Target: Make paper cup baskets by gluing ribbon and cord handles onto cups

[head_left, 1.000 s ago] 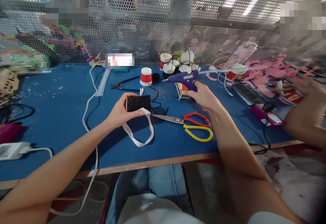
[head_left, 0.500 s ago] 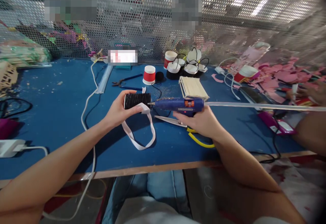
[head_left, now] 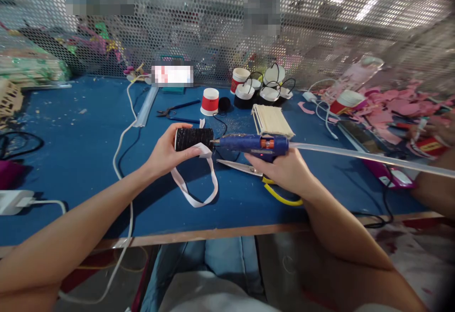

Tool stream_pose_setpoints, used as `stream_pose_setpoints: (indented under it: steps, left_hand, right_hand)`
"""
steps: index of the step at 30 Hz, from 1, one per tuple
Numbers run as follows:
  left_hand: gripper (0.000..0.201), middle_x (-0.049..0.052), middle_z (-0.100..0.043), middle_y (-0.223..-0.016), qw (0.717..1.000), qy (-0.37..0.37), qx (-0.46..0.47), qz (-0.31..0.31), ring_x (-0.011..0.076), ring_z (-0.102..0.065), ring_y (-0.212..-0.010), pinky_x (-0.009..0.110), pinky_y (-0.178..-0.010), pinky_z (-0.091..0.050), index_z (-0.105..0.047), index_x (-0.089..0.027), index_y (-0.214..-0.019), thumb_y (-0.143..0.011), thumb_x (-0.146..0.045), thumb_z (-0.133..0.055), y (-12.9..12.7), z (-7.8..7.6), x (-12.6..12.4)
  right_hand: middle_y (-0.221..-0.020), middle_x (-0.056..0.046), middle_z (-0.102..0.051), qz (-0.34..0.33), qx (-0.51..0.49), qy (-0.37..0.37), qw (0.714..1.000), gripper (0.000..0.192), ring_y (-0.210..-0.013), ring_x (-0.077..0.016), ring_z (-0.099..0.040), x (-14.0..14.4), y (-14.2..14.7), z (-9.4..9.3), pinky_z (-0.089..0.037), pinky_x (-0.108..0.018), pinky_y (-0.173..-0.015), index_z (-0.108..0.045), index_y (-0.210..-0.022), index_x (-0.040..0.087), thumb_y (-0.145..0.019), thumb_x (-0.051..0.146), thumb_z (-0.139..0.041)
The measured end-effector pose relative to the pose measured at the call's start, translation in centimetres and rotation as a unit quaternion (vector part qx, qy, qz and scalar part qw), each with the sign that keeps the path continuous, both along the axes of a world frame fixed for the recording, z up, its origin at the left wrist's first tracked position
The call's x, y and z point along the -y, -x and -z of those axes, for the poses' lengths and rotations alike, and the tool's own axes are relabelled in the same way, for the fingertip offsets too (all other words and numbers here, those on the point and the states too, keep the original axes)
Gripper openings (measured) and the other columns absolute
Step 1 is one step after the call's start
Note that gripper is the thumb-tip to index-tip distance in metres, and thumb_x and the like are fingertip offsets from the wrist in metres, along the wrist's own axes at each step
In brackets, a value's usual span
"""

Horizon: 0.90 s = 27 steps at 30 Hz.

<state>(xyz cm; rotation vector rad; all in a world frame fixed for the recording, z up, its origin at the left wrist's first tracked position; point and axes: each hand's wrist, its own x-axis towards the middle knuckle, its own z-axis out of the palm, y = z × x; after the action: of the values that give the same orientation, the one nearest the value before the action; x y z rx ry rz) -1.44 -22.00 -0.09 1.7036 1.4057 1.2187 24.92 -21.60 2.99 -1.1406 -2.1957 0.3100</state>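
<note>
Hard to make out much of the yellow-handled scissors (head_left: 263, 174) here: tucked under the right hand (head_left: 286, 172), only the steel blades poking out toward the left hand and a loop of yellow handle showing below the wrist. Can't see the trigger finger either, buried behind the blue hot-glue gun (head_left: 252, 143). Right hand wrapped shut round the grip of that gun, metal nozzle pointing left and sitting right against the end of the black glittery cylinder roll (head_left: 194, 138). Clear glue stick (head_left: 369, 158) running out of the gun's back, off past the right edge, end cut off. Left hand (head_left: 167, 153) curled closed on the roll, thumb pinning one end of a white ribbon strip (head_left: 195, 179) against it, rest of the strip drooping in a loop below the fingers onto the blue felt tabletop (head_left: 71, 146). Just beyond the gun hand, a stack of pale wooden craft sticks (head_left: 272, 120); further back, a red-and-white paper cup (head_left: 210, 101). Far right, another person's hand (head_left: 432, 134) among pink cutouts, blurry and partly cropped. Compared with half a second ago: barely any change, nozzle now a touch closer in on the roll's end, left grip the same, glue stick tilted slightly lower at the right.
</note>
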Motion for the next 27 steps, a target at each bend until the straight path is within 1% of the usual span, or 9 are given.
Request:
stream_pose_setpoints:
  steps: [3,6,9,12,17,20,23,25,27]
  left_hand:
    - [0.057,0.001,-0.061,-0.087,1.0,-0.002,-0.002,0.001,0.0174,-0.058,-0.079,0.031,-0.073,-0.047,-0.05,-0.02,-0.106,-0.06,-0.042,-0.074,-0.08,-0.09,0.08]
    - [0.058,0.001,-0.06,-0.089,1.0,-0.005,-0.006,0.009,0.0173,-0.058,-0.08,0.031,-0.074,-0.048,-0.05,-0.02,-0.108,-0.06,-0.041,-0.075,-0.05,-0.06,0.12]
    - [0.058,0.001,-0.061,-0.091,1.0,-0.017,-0.012,0.016,0.0174,-0.058,-0.082,0.031,-0.076,-0.048,-0.049,-0.02,-0.108,-0.06,-0.04,-0.075,0.0,0.05,0.16]
    - [0.06,0.001,-0.061,-0.092,0.999,-0.025,-0.02,0.021,0.0176,-0.058,-0.082,0.031,-0.076,-0.048,-0.049,-0.021,-0.109,-0.059,-0.042,-0.075,0.02,0.15,0.22]
    - [0.063,0.002,-0.061,-0.096,0.998,-0.032,-0.034,0.033,0.0183,-0.059,-0.084,0.031,-0.075,-0.047,-0.048,-0.021,-0.111,-0.058,-0.043,-0.076,0.11,0.2,0.33]
    - [0.065,0.003,-0.06,-0.1,0.998,-0.038,-0.038,0.042,0.0186,-0.058,-0.086,0.03,-0.077,-0.047,-0.048,-0.02,-0.112,-0.058,-0.042,-0.077,0.17,0.21,0.36]
    - [0.064,0.003,-0.059,-0.1,0.998,-0.037,-0.034,0.04,0.0185,-0.058,-0.086,0.03,-0.077,-0.047,-0.048,-0.02,-0.112,-0.059,-0.042,-0.077,0.2,0.23,0.33]
    - [0.063,0.002,-0.06,-0.096,0.999,-0.029,-0.026,0.033,0.0184,-0.058,-0.084,0.031,-0.076,-0.047,-0.049,-0.02,-0.111,-0.059,-0.042,-0.076,0.18,0.24,0.29]
    - [0.062,0.002,-0.06,-0.092,0.999,-0.022,-0.021,0.024,0.0183,-0.058,-0.081,0.031,-0.075,-0.047,-0.05,-0.02,-0.11,-0.059,-0.043,-0.075,0.14,0.22,0.24]
  right_hand:
    - [-0.059,0.0,-0.062,0.009,0.0,-0.027,1.0,0.014,-0.069,-0.0199,-0.063,-0.43,-0.44,0.49,-0.05,-0.031,-0.062,-0.068,-0.082,0.025,-0.074,0.035,-0.062]
    - [-0.058,0.0,-0.061,0.022,-0.002,-0.032,0.999,0.014,-0.064,-0.0192,-0.062,-0.56,-0.42,0.66,-0.05,-0.032,-0.061,-0.068,-0.081,0.025,-0.076,0.036,-0.061]
    - [-0.056,-0.001,-0.06,0.023,0.01,-0.034,0.999,0.019,-0.061,-0.0186,-0.061,-0.56,-0.22,0.32,-0.05,-0.032,-0.061,-0.068,-0.08,0.022,-0.079,0.037,-0.056]
    - [-0.054,-0.001,-0.058,0.009,0.037,-0.041,0.998,0.022,-0.06,-0.019,-0.06,-0.62,-0.14,-0.05,-0.049,-0.032,-0.061,-0.068,-0.078,0.021,-0.078,0.039,-0.055]
    - [-0.052,0.0,-0.056,0.033,-0.011,0.001,0.999,0.021,-0.05,-0.0152,-0.054,-0.67,-0.07,0.22,-0.047,-0.029,-0.051,-0.065,-0.072,0.02,-0.078,0.038,-0.055]
    - [-0.049,0.001,-0.054,0.034,-0.011,0.006,0.999,0.023,-0.048,-0.0148,-0.052,-0.67,-0.05,0.51,-0.045,-0.029,-0.048,-0.063,-0.066,0.02,-0.078,0.038,-0.055]
    - [-0.052,0.001,-0.056,0.034,-0.006,0.002,0.999,0.023,-0.052,-0.0159,-0.055,-0.63,-0.12,0.59,-0.048,-0.031,-0.054,-0.06,-0.062,0.022,-0.076,0.04,-0.058]
    - [-0.057,0.0,-0.06,0.025,-0.004,-0.002,1.0,0.021,-0.057,-0.0168,-0.058,-0.6,-0.2,0.54,-0.05,-0.032,-0.061,-0.06,-0.064,0.022,-0.076,0.039,-0.06]
    - [-0.06,0.0,-0.062,0.005,0.004,-0.005,1.0,0.019,-0.059,-0.0168,-0.059,-0.58,-0.31,0.48,-0.05,-0.032,-0.062,-0.063,-0.068,0.022,-0.077,0.038,-0.058]
